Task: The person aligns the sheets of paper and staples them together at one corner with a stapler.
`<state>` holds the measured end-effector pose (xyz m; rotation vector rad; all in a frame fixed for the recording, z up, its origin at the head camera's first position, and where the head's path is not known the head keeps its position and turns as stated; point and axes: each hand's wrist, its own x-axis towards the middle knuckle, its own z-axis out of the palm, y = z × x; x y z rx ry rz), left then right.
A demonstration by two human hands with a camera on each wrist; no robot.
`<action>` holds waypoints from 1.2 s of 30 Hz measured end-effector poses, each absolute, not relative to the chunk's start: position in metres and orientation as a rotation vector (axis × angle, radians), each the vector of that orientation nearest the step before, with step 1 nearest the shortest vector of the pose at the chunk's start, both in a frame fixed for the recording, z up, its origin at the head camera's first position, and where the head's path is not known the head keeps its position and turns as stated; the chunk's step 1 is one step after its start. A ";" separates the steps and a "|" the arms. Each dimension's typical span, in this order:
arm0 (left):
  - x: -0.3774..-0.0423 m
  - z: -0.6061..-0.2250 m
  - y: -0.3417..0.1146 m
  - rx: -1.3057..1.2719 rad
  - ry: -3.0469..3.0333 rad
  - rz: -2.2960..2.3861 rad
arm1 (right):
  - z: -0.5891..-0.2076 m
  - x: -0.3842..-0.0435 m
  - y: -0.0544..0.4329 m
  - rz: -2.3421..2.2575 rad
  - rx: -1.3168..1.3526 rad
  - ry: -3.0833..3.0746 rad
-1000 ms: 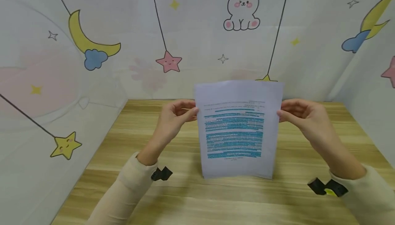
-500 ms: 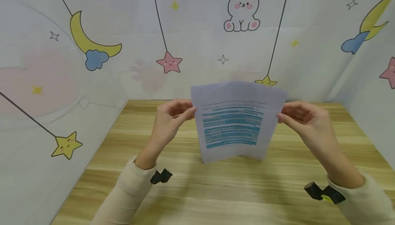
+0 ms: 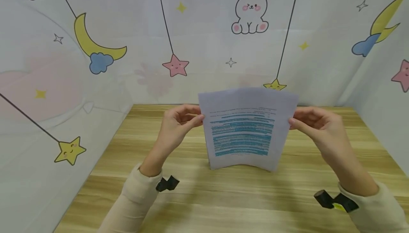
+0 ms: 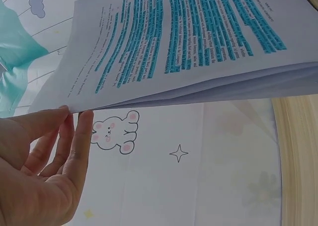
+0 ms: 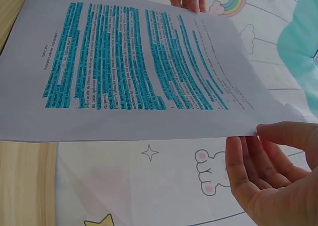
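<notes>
A small stack of printed paper sheets [image 3: 243,137] stands upright, its lower edge at or just above the wooden table [image 3: 243,201]. Blue highlighting covers most of the printed lines, which appear upside down in the head view. My left hand [image 3: 175,130] pinches the left edge near the top, thumb on the near face. On the opposite edge my right hand [image 3: 319,130] pinches at a similar height. The sheets bow between both hands. Several layers of the paper stack [image 4: 198,52] fan slightly apart along the edge in the left wrist view.
A white curtain [image 3: 204,30] printed with stars, moons and a rabbit hangs behind the table and along both sides. Black wrist cameras sit at the left cuff [image 3: 150,172] and the right cuff [image 3: 361,187].
The sheets have gone from nearly flat to bowed, and their lower edge has risen in the head view. Both hands keep their pinch on the sides, shifting only slightly.
</notes>
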<state>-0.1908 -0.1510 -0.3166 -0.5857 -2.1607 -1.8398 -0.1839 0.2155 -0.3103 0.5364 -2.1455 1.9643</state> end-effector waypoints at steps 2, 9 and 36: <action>-0.191 -0.317 -0.150 -0.586 -2.164 -1.846 | -0.311 -0.184 0.216 1.991 0.538 -2.145; -0.191 -0.318 -0.148 -0.585 -2.178 -1.858 | -0.315 -0.188 0.220 2.067 0.490 -2.186; -0.194 -0.324 -0.141 -0.570 -2.141 -1.744 | -0.326 -0.197 0.222 2.180 0.508 -2.123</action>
